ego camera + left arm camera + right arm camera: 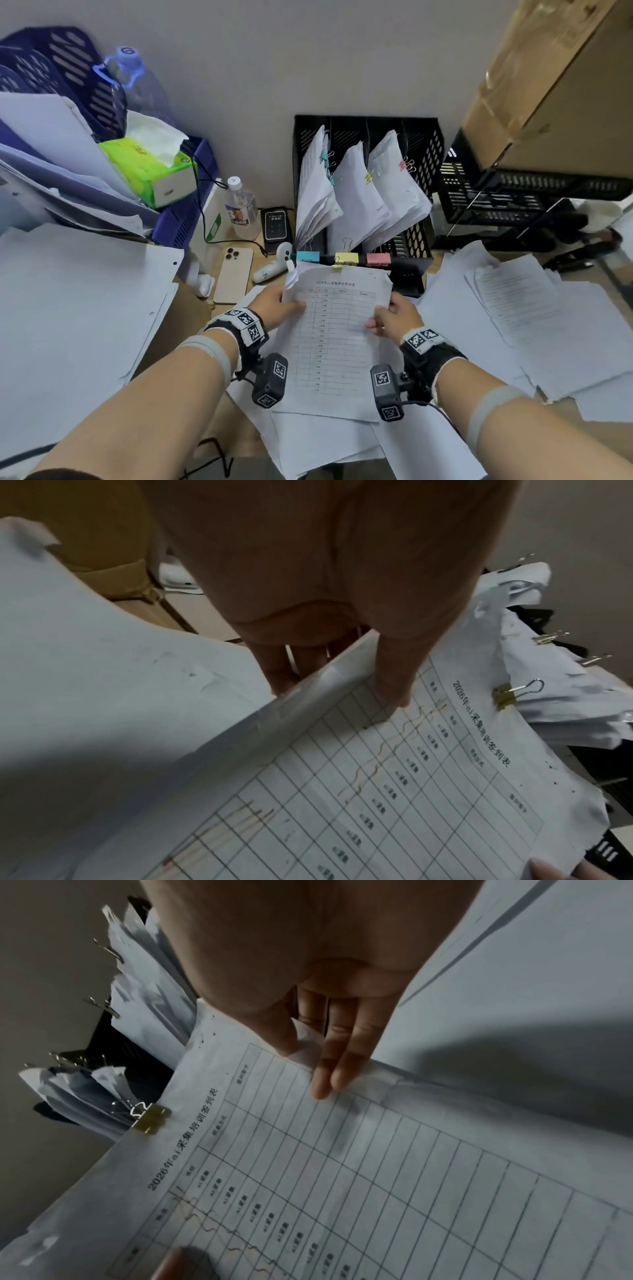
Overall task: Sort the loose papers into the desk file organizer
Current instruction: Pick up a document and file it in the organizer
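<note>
A person's left hand [274, 305] and right hand [394, 317] each pinch one side edge of a clipped sheaf of white printed table forms [334, 329], thumbs on top and fingers curled beneath, holding it at the centre of the frame just in front of the black mesh desk file organizer [424, 144]. One small gold binder clip [337, 268] bites the sheaf's top edge. In the organizer, three clipped bundles of white paper [356, 195] lean in separate slots, and three coloured tags (one blue [307, 256], one yellow [346, 257], one pink [378, 258]) line its front rim. Loose white sheets [513, 308] spread over the desk [195, 308] at right, with more under the forearms at lower centre. Left of the organizer lie one beige smartphone [233, 279] face down, one clear plastic water bottle [241, 209] and one black power bank [275, 226]. A green tissue pack [150, 168] sits at upper left.
</note>
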Action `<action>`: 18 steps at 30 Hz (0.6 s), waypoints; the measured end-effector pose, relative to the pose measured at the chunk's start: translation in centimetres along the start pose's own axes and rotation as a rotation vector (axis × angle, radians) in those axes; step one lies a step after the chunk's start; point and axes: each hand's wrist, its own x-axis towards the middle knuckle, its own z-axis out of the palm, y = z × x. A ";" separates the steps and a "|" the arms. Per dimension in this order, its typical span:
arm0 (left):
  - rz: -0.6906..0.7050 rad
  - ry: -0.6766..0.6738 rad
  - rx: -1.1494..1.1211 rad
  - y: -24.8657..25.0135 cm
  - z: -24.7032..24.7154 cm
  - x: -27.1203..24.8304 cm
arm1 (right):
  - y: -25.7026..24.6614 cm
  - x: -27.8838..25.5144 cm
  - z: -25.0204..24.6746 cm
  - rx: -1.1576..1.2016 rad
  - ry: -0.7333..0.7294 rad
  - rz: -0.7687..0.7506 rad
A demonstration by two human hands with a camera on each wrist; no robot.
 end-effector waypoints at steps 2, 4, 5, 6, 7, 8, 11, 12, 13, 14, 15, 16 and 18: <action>0.027 -0.027 -0.017 1.2 -0.2 -0.3 | -0.4 -0.3 -0.7 0.016 0.011 0.007; 0.060 -0.053 -0.053 2.9 -0.3 -0.8 | -1.1 -0.8 -1.5 0.041 0.034 -0.002; 0.076 -0.062 -0.062 3.9 -0.4 -1.0 | -1.6 -1.0 -1.9 0.057 0.050 -0.015; 0.089 -0.075 -0.062 4.7 -0.5 -1.2 | -2.1 -1.2 -2.2 0.076 0.068 -0.036; 0.097 -0.090 -0.037 5.6 -0.6 -1.3 | -2.7 -1.4 -2.6 0.090 0.095 -0.063; 0.111 -0.111 0.021 6.4 -0.7 -1.4 | -3.3 -1.5 -3.0 0.106 0.129 -0.096; 0.153 -0.162 0.101 9.2 -1.0 -2.1 | -4.9 -1.7 -3.9 0.064 0.268 -0.185; 0.176 -0.165 0.075 10.1 -1.0 -2.2 | -5.3 -1.8 -4.1 0.018 0.285 -0.217; 0.201 -0.159 0.051 11.0 -1.1 -2.4 | -5.8 -2.1 -4.2 -0.042 0.251 -0.245; 0.219 -0.138 0.029 11.9 -1.2 -2.4 | -6.2 -2.6 -4.3 -0.134 0.170 -0.263; 0.237 -0.115 0.006 12.7 -1.1 -2.7 | -6.7 -3.5 -4.2 -0.267 0.057 -0.257; 0.256 -0.101 -0.007 13.6 -1.0 -2.9 | -7.1 -4.4 -4.0 -0.404 -0.056 -0.254; 0.306 -0.085 -0.024 15.3 -0.6 -3.4 | -7.7 -5.8 -3.2 -0.572 -0.173 -0.278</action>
